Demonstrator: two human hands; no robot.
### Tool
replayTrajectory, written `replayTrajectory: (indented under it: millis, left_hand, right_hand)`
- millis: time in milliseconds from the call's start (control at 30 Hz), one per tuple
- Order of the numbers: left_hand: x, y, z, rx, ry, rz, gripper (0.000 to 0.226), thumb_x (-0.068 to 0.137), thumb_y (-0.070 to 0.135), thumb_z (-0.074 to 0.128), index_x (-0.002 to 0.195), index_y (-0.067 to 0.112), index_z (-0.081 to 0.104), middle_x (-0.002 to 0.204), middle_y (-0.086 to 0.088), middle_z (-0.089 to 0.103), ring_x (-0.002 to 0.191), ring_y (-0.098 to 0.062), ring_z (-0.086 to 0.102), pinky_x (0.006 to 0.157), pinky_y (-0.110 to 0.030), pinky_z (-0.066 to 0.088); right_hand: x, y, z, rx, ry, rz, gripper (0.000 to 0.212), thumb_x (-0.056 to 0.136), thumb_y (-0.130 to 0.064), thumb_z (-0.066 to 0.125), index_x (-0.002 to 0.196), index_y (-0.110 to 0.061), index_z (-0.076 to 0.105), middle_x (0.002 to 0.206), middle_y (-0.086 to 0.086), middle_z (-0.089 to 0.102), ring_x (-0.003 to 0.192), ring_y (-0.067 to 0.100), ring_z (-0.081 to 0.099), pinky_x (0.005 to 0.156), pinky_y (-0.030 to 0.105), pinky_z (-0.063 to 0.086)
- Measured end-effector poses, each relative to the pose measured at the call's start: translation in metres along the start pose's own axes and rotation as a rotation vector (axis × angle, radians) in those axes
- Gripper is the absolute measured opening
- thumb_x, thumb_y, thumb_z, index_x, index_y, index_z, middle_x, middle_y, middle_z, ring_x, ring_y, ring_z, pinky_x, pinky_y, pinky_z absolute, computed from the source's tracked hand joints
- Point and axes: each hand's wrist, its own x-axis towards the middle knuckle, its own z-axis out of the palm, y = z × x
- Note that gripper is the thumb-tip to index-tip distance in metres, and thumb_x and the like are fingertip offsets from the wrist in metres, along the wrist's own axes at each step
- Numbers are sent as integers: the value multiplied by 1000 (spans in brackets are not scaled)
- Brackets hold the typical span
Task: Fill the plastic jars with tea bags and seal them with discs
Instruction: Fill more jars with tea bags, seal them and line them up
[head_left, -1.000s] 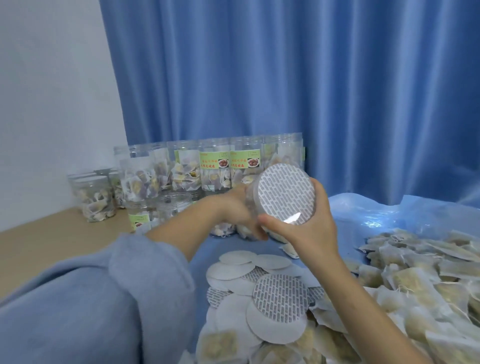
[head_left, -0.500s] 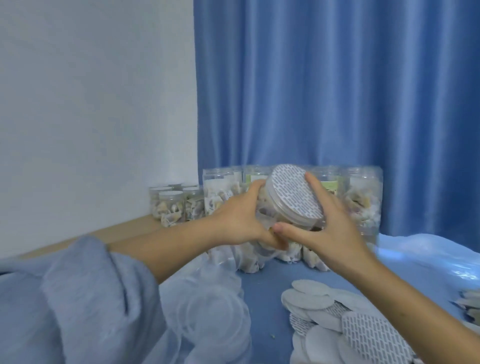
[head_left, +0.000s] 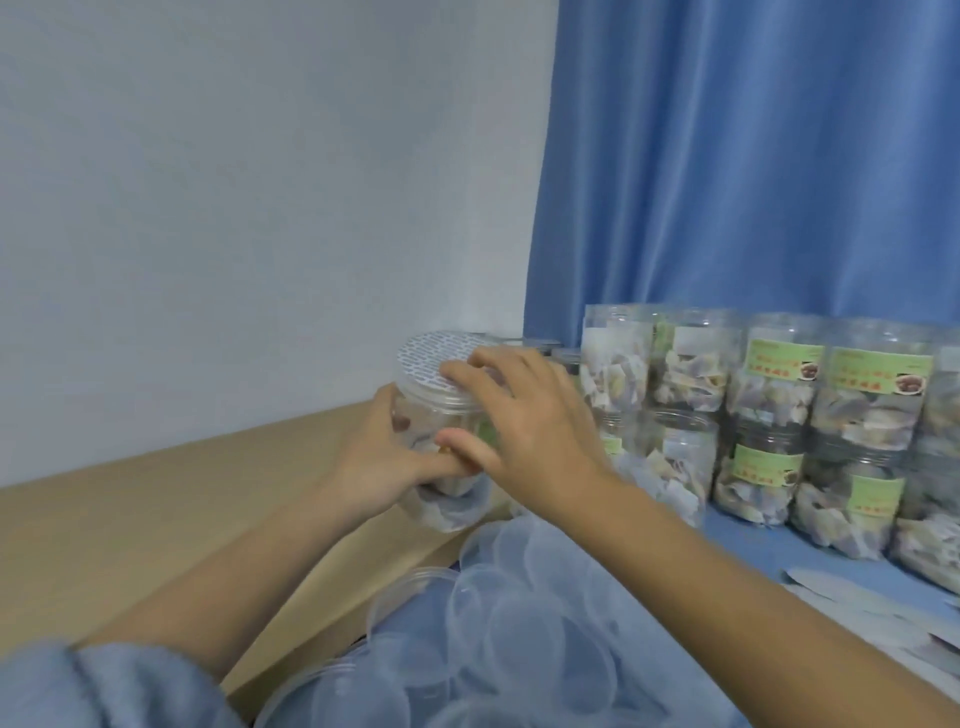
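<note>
Moved left vs. prior frame: clear plastic jar of tea bags (head_left: 447, 441) w/ patterned silver seal disc (head_left: 434, 366) now over tan wood ledge (head_left: 156, 519). L hand (head_left: 379, 462) grips jar body; R hand (head_left: 524, 421) fingers on disc, thumb on jar side.

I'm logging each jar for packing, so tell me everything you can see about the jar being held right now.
The jar is clear plastic with tea bags showing inside and a white patterned disc over its mouth. It is held tilted above the tan ledge. The left hand grips its side; the right hand curls over its rim and disc.
</note>
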Motion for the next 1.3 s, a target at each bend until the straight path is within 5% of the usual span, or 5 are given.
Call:
replayTrajectory:
  millis: [533, 733, 833, 967, 1300]
  left_hand:
    - [49, -92, 8, 291, 11, -240, 105, 53, 54, 74, 142, 30, 23, 125, -9, 47, 113, -26, 52, 84, -28, 44]
    - [79, -78, 22, -87, -43, -267, 110, 87, -1, 61, 139, 12, -36, 147, 2, 26, 129, -20, 39, 93, -23, 36]
    - [78, -75, 25, -25, -91, -273, 98, 90, -4, 51, 144, 19, -28, 156, -7, 19, 101, -11, 54, 72, -11, 41]
    - [70, -61, 32, 9, -144, -228, 91, 88, -9, 44, 149, 24, -15, 159, -2, 15, 123, -20, 49, 85, -28, 44]
    - [33, 34, 117, 142, -208, -24, 66, 86, -11, 32, 148, 12, 25, 142, -8, 44, 122, -16, 43, 89, -17, 38]
  right_hand:
    - [-16, 9, 116, 374, -460, 403, 58, 86, -47, 58, 134, -49, 25, 95, -4, 44, 76, 13, 48, 60, 23, 38]
    - [5, 44, 149, 619, -813, 600, 92, 92, -21, 60, 148, -38, -12, 142, 1, 44, 118, 22, 53, 86, 21, 36]
    - [-1, 52, 145, 589, -865, 578, 86, 94, -21, 55, 148, -43, -8, 91, -1, 57, 70, 8, 51, 68, 23, 42]
    - [-6, 59, 130, 552, -872, 596, 84, 91, -28, 59, 151, -32, -1, 156, 4, 20, 123, 21, 46, 100, 30, 37]
    - [-28, 77, 24, 516, -668, 550, 51, 84, 3, 47, 134, -6, 41, 134, 11, 50, 122, 25, 48, 82, 19, 36]
